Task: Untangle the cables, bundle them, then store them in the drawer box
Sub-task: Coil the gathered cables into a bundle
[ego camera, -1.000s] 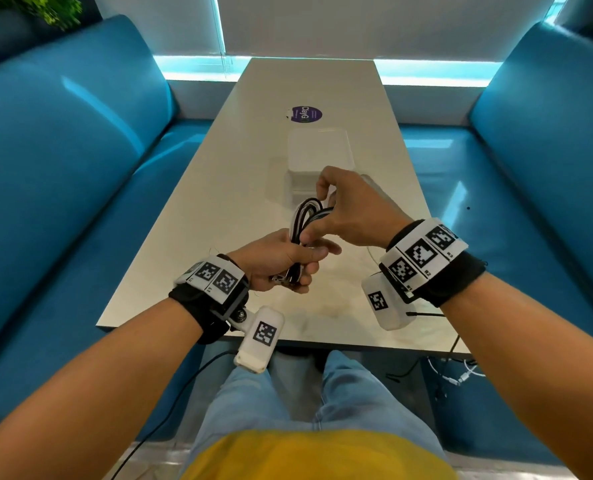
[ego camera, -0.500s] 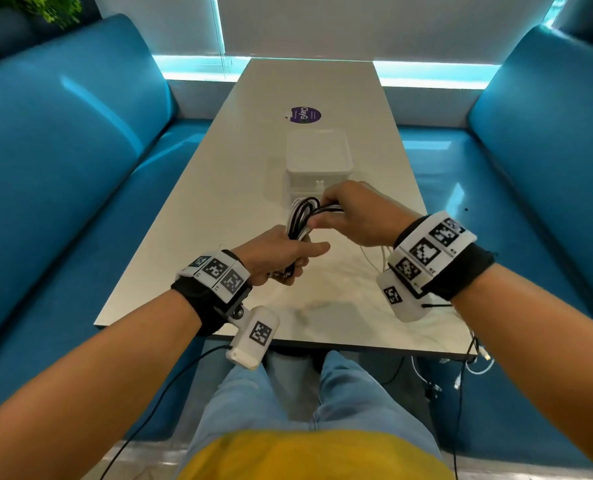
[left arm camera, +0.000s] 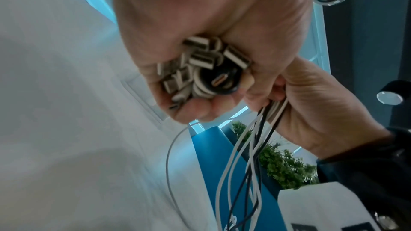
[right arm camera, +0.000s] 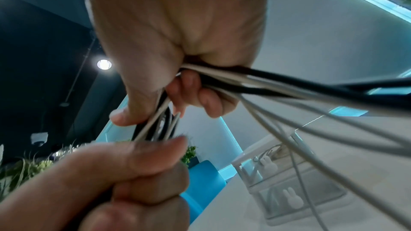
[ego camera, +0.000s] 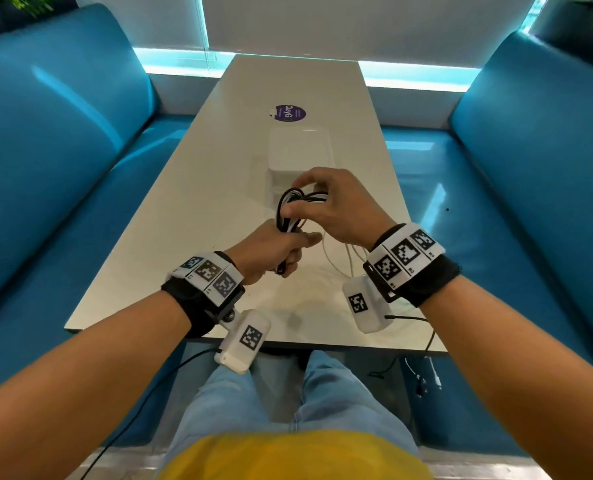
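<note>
A bundle of black and white cables [ego camera: 290, 211] is held above the table between both hands. My left hand [ego camera: 274, 249] grips its lower end in a fist; the left wrist view shows several plug ends [left arm camera: 206, 66] packed inside that fist. My right hand [ego camera: 326, 206] holds the looped upper part, fingers curled round the strands [right arm camera: 222, 75]. Loose white and black strands [ego camera: 340, 261] trail down to the table and off its near edge. The white drawer box [ego camera: 300, 157] stands just beyond the hands; in the right wrist view its drawers [right arm camera: 286, 191] have bunny-shaped handles.
The white table [ego camera: 184, 237] runs away from me between two blue benches [ego camera: 46, 168]. A purple round sticker [ego camera: 290, 113] lies beyond the box. Wrist camera leads [ego camera: 423, 372] hang under the near edge above my knees.
My right hand has swung round the bundle, away toward the box and back over the top, carrying the loose strands with it. The left fist has kept its grip and shifted slightly.
</note>
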`<state>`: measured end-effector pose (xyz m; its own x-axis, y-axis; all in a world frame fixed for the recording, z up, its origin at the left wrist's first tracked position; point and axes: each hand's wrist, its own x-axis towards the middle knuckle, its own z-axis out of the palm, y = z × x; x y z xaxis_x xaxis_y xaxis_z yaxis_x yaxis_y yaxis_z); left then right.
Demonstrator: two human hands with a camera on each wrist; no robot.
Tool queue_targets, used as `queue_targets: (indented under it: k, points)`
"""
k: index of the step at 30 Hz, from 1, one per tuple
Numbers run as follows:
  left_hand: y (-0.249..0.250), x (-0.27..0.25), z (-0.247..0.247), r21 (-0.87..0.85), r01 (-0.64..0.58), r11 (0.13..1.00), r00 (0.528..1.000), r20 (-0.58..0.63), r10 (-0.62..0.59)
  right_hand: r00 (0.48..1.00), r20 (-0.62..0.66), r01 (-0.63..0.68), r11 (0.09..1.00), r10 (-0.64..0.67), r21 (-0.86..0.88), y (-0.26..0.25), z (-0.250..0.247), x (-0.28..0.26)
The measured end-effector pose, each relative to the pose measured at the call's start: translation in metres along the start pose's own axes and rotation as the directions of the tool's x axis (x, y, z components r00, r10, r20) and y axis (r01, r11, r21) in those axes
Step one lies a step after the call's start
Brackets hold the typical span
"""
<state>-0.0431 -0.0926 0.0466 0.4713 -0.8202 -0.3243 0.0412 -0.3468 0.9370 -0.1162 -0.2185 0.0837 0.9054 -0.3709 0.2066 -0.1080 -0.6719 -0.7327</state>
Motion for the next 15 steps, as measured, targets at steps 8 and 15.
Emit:
queue_targets:
  k: [8, 15]
  points:
    - [-0.005, 0.008, 0.004, -0.472, 0.061, 0.879, 0.994, -0.050, -0.095, 0.895, -0.436, 0.003, 0.980, -0.091, -0.199, 0.016, 0.026, -0.010]
    - [-0.003, 0.009, 0.010, -0.530, 0.047, 0.847, 0.984, -0.123, -0.132, 0.974, -0.116, -0.176, 0.969, 0.197, 0.174, 0.026, 0.041, -0.040]
